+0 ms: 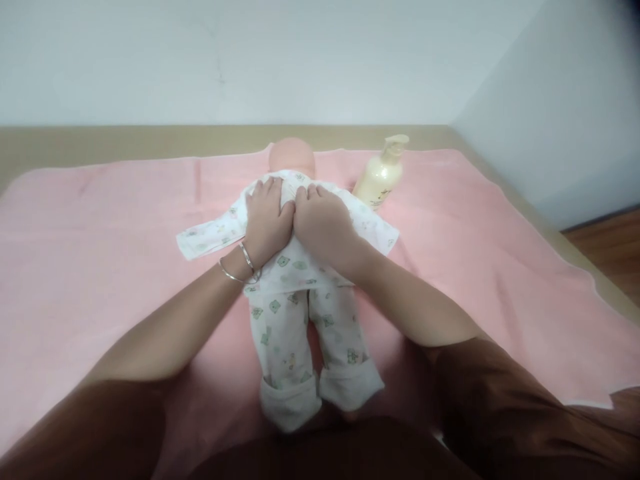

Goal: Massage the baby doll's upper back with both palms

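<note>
A baby doll (pixel 293 155) lies stretched out on a pink cloth, its bald head away from me and no face showing. It wears a white top (pixel 300 267) with small green prints and matching trousers (pixel 283 333) with turned-up cuffs. My left hand (pixel 267 220), with silver bangles at the wrist, rests flat on the upper part of the top, fingers apart. Beside it, my right hand (pixel 325 223) is curled with its fingers bent against the top's fabric near the middle; its thumb is hidden. The doll's sleeves spread out to both sides.
A cream pump bottle (pixel 380 177) stands tilted in view behind the doll's right-hand sleeve. The pink cloth (pixel 100 267) covers most of the tan surface (pixel 150 141). A pale wall (pixel 300 60) rises behind, another at the right. Wooden flooring (pixel 610 250) shows at far right.
</note>
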The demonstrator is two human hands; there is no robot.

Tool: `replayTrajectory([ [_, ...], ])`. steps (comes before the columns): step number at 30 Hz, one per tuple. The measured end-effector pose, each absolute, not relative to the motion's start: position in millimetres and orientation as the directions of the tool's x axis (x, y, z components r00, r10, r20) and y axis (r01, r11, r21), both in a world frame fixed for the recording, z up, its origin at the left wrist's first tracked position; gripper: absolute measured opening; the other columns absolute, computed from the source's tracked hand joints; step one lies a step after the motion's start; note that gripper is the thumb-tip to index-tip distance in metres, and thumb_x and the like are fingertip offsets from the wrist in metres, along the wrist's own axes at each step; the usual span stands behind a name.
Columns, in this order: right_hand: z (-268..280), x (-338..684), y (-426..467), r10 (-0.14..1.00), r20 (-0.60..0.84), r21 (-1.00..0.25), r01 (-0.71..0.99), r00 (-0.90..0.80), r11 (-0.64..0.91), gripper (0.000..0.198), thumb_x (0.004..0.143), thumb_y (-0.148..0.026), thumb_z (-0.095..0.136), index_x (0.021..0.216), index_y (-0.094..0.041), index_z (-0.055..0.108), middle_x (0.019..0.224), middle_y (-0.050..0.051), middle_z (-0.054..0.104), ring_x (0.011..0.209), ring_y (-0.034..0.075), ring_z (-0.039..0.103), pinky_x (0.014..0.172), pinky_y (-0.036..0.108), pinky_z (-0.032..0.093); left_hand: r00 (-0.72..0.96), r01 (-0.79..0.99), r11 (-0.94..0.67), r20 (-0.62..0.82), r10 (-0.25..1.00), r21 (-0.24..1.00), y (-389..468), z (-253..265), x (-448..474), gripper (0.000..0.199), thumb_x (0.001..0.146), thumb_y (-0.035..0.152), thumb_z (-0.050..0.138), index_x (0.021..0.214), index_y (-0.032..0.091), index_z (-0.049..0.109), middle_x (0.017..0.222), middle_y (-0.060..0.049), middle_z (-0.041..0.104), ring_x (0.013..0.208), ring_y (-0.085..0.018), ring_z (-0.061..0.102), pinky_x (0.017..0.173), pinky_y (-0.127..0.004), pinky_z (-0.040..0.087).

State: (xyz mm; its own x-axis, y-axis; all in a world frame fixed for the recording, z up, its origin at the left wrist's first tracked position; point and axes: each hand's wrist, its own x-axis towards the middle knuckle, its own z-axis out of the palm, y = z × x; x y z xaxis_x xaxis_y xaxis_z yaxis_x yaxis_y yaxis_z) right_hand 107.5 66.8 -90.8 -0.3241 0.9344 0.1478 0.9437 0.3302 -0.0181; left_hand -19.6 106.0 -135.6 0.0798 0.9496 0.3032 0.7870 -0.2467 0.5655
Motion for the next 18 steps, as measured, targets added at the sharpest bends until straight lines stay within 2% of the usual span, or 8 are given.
replayTrajectory([
  [2,-93,109,71,0.92,0.146,-0.021,0.928,-0.365,0.371,0.043,0.095,-0.005,0.028,0.127,-0.003,0.056,0.126,0.026,0.064,0.12,0.031,0.059,0.104,0.043,0.046,0.083,0.777,-0.262,0.32,0.944,0.572,107,-138,-20,0.052,0.092,0.033,0.038,0.139,0.019,0.055,0.15,-0.014,0.055,0.148,-0.034,0.043,0.13,-0.059,0.026],
  [4,-97,112,81,0.906,0.159,-0.058,0.913,-0.392,0.405,0.047,0.096,-0.006,0.026,0.131,-0.001,0.056,0.133,0.025,0.062,0.129,0.031,0.057,0.109,0.045,0.044,0.09,0.768,-0.279,0.334,0.938,0.576,108,-140,-20,0.053,0.091,0.033,0.038,0.139,0.019,0.056,0.149,-0.013,0.056,0.147,-0.033,0.044,0.13,-0.057,0.027],
  [7,-103,117,99,0.929,0.171,-0.187,0.915,-0.329,0.358,0.053,0.103,-0.017,0.024,0.149,0.002,0.043,0.154,0.025,0.048,0.148,0.031,0.043,0.122,0.048,0.037,0.09,0.781,-0.271,0.328,0.94,0.563,109,-141,-20,0.056,0.091,0.033,0.037,0.141,0.016,0.055,0.153,-0.015,0.054,0.148,-0.033,0.044,0.13,-0.057,0.027],
  [10,-109,121,112,0.948,0.164,-0.279,0.909,-0.271,0.308,0.057,0.105,-0.027,0.026,0.154,0.002,0.038,0.162,0.023,0.039,0.155,0.031,0.034,0.13,0.047,0.027,0.108,0.804,-0.281,0.336,0.936,0.524,106,-139,-19,0.056,0.093,0.032,0.035,0.142,0.012,0.053,0.157,-0.018,0.049,0.153,-0.036,0.037,0.13,-0.061,0.023],
  [12,-112,122,115,0.948,0.174,-0.295,0.904,-0.267,0.308,0.057,0.105,-0.027,0.027,0.153,0.001,0.04,0.162,0.023,0.039,0.155,0.031,0.034,0.131,0.047,0.025,0.145,0.825,-0.32,0.372,0.917,0.467,101,-136,-17,0.052,0.095,0.029,0.032,0.138,0.011,0.055,0.153,-0.018,0.053,0.154,-0.037,0.036,0.129,-0.062,0.025],
  [15,-113,122,115,0.945,0.182,-0.291,0.904,-0.27,0.314,0.057,0.105,-0.026,0.028,0.153,0.001,0.04,0.162,0.023,0.04,0.155,0.031,0.035,0.13,0.047,0.025,0.202,0.854,-0.364,0.409,0.89,0.372,92,-130,-13,0.045,0.097,0.024,0.028,0.126,0.01,0.06,0.141,-0.02,0.061,0.145,-0.037,0.048,0.125,-0.059,0.033],
  [18,-111,123,114,0.945,0.17,-0.277,0.907,-0.279,0.317,0.056,0.105,-0.026,0.03,0.154,0.0,0.04,0.163,0.022,0.038,0.155,0.031,0.034,0.13,0.045,0.025,0.238,0.857,-0.393,0.421,0.875,0.332,85,-127,-10,0.042,0.098,0.021,0.025,0.115,0.009,0.062,0.133,-0.022,0.063,0.138,-0.036,0.054,0.122,-0.057,0.039],
])
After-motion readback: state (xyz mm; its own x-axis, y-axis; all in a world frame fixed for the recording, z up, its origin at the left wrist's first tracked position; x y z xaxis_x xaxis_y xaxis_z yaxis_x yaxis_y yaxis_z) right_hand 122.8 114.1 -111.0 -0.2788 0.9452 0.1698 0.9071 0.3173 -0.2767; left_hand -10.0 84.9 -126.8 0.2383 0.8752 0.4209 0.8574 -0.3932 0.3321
